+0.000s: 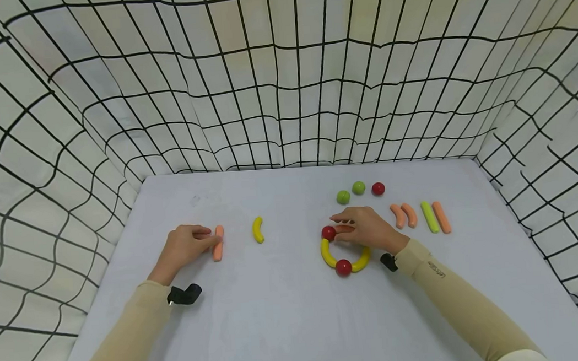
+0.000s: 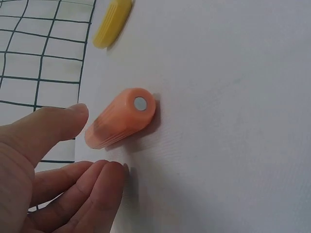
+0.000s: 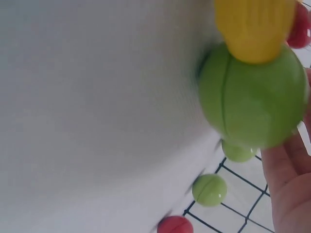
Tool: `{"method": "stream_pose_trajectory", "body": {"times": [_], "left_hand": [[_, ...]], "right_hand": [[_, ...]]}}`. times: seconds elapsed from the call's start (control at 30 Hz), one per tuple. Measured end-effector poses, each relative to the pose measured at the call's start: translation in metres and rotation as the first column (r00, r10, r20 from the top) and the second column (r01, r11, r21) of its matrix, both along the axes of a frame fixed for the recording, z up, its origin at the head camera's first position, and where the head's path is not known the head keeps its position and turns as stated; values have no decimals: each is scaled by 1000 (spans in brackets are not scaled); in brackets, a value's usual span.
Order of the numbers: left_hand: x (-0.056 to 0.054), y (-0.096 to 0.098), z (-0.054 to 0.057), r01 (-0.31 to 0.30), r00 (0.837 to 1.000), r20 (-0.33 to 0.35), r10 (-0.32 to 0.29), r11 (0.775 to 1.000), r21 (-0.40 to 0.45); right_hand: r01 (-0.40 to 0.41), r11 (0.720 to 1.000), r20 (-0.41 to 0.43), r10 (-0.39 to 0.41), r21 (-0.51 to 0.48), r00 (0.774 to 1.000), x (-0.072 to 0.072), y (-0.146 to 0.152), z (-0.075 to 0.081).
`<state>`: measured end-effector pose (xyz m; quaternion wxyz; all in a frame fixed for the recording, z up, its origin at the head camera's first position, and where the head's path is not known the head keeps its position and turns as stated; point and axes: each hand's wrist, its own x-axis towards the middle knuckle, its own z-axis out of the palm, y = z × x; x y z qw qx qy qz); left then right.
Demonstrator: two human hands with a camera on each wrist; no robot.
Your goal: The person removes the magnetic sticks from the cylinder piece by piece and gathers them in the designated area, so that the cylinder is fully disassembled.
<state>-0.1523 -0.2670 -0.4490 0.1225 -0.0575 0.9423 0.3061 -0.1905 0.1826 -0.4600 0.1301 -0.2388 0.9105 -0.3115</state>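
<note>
My left hand is beside an orange stick lying on the table, fingertips right at its side. In the left wrist view, the thumb and fingers stand apart near the stick, which has a round silvery disc in its end. My right hand is over a ring with two yellow curved pieces, its fingertips close to a red ball. A second red ball joins the yellow pieces. In the right wrist view, a green ball touches a yellow piece; I cannot tell what the fingers grip.
A yellow curved piece lies between the hands. Behind the right hand are two green balls and a red ball. To its right lie two orange curved pieces, a green stick and another orange stick. Black netting surrounds the table's back and sides.
</note>
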Motion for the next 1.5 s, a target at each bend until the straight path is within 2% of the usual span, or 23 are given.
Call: {"method": "stream_pose_trajectory", "body": {"times": [0.13,0.3,0.43,0.57,0.73,0.8,0.97,1.07,1.23,1.37,1.43,1.5], "left_hand": [[-1,1,7,10,1000,-4,-10,1000,13],[1,9,13,38,998,-59,-36,999,30],[4,21,15,66,992,-111,-60,996,53],[7,39,18,100,986,-145,-86,990,94],[10,62,19,185,962,-223,-155,975,122],[12,72,17,229,947,-259,-190,965,129],[16,96,12,309,921,-307,-239,929,202],[17,110,8,373,893,-350,-283,901,222],[19,134,2,489,825,-416,-382,852,187],[20,154,-10,559,772,-444,-455,819,133],[20,164,-16,591,743,-458,-488,800,106],[20,174,-22,625,704,-478,-525,778,67]], "right_hand": [[24,1000,-40,-24,-14,999,7,6,4],[32,998,-96,-37,-52,995,17,15,5],[8,997,-100,-16,-78,995,28,19,6],[-19,998,-96,14,-55,995,38,23,8],[-43,998,-82,39,-50,996,48,27,8],[-50,997,-74,46,-58,996,53,28,7],[-43,996,-96,36,-78,995,64,25,2],[-29,995,-117,18,-94,993,66,20,-1],[-15,997,-128,5,-77,992,69,12,-4],[-12,999,-140,5,-45,990,73,8,-5],[-10,1000,-157,7,-18,988,75,5,-6],[-3,1000,-184,7,22,983,77,3,-7]]}}
